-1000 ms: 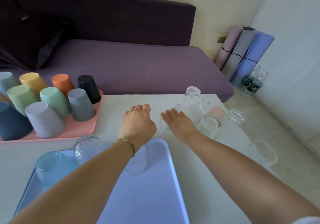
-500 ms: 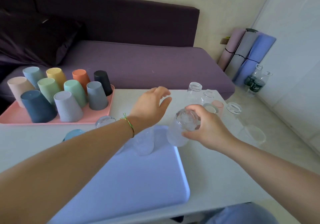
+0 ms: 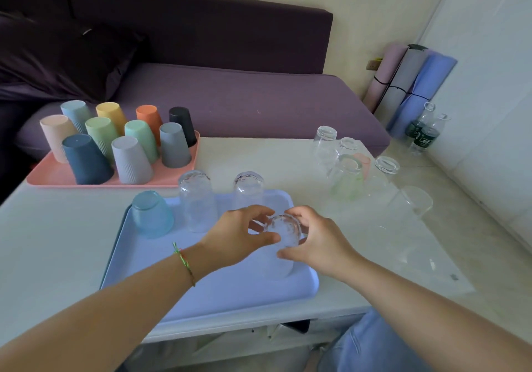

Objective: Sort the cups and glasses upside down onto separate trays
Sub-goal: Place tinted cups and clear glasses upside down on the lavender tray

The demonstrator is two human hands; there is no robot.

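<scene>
A clear textured glass (image 3: pixel 280 245) stands upside down on the blue tray (image 3: pixel 201 299), near its right side. My left hand (image 3: pixel 236 236) and my right hand (image 3: pixel 313 239) both curl round this glass from either side. Behind it on the same tray stand a blue-tinted glass (image 3: pixel 151 213) and two clear glasses (image 3: pixel 197 199) (image 3: pixel 249 187), all upside down. A pink tray (image 3: pixel 57 176) at the back left holds several coloured plastic cups (image 3: pixel 131 158), upside down. Several more glasses (image 3: pixel 345 176) stand on the table at the right.
The white table (image 3: pixel 43 242) ends just in front of the blue tray. A purple sofa (image 3: pixel 230 98) runs behind the table. Rolled mats (image 3: pixel 408 83) and two plastic bottles (image 3: pixel 423 132) stand on the floor at the back right.
My right hand picked a clear glass from the right-hand group and carried it left onto the blue tray. My left hand came back toward me and joined it on the glass.
</scene>
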